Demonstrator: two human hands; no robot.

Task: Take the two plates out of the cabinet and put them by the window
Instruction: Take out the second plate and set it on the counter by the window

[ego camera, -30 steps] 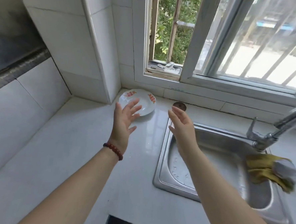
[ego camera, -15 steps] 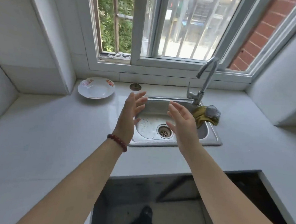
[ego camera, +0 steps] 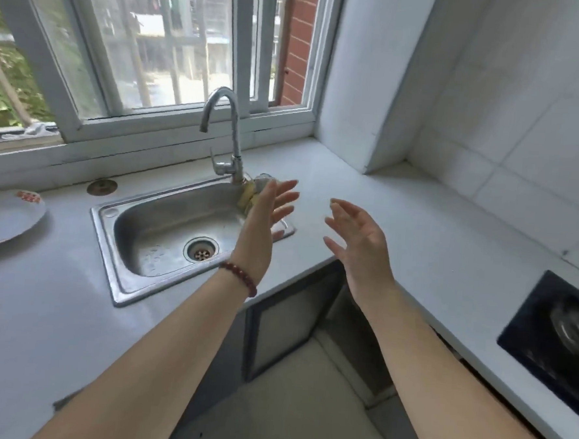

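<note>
Both hands were empty. The left hand [ego camera: 268,214] hung over the right rim of the sink [ego camera: 165,232], fingers spread wide and palm turned inward; the right hand [ego camera: 356,238] was over the bare surface [ego camera: 399,226] beside it, just as loose and open, its palm facing the left one. They held nothing, and they were carried out in front of the body with no reach toward anything on the surface.

One plate [ego camera: 5,217] lay flat at the far left, on the surface just under the window [ego camera: 149,58] and well apart from both hands. To my eye it was put there because that stretch by the sill was bare, clear of the sink and the tap [ego camera: 225,134]. I saw only the one; a second plate was nowhere in sight, so I took the job to be half done.

Below the surface's edge, between the forearms, a cabinet door [ego camera: 289,317] showed. Whether that was the cabinet with the other plate I could not tell, since nothing inside was visible. A hob [ego camera: 555,340] sat at the right, near the right forearm, so a turn that way would want some care.
</note>
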